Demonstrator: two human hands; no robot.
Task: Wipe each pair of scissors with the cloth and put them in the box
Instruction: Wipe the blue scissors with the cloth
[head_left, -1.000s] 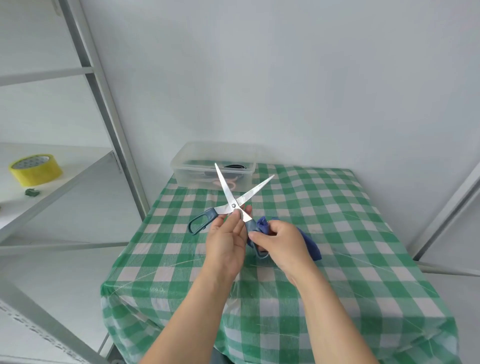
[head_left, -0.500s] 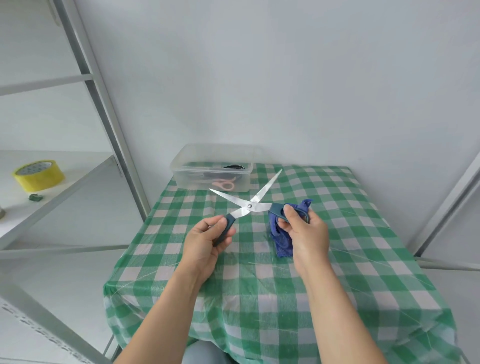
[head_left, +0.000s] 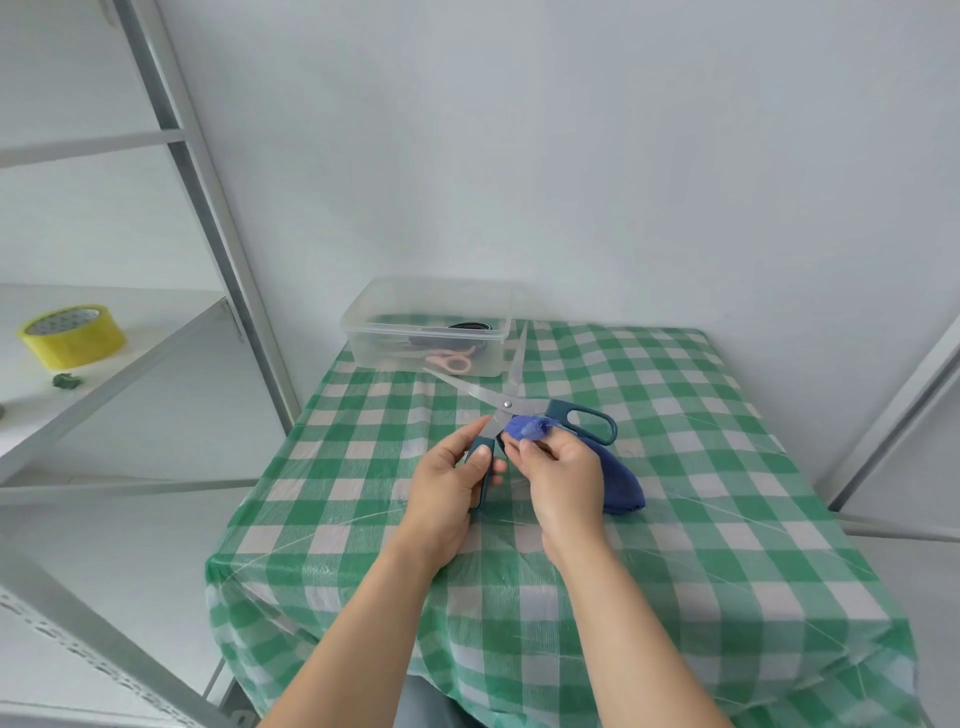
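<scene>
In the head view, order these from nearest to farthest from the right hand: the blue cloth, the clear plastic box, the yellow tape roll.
1. Blue cloth, gripped by the right hand.
2. Clear plastic box, far-left table corner.
3. Yellow tape roll, on the left shelf.

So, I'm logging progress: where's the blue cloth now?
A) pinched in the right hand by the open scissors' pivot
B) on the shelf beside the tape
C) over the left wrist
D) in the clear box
A: the right hand pinches the blue cloth beside the pivot of the scissors, whose handle the left hand grips.
</scene>
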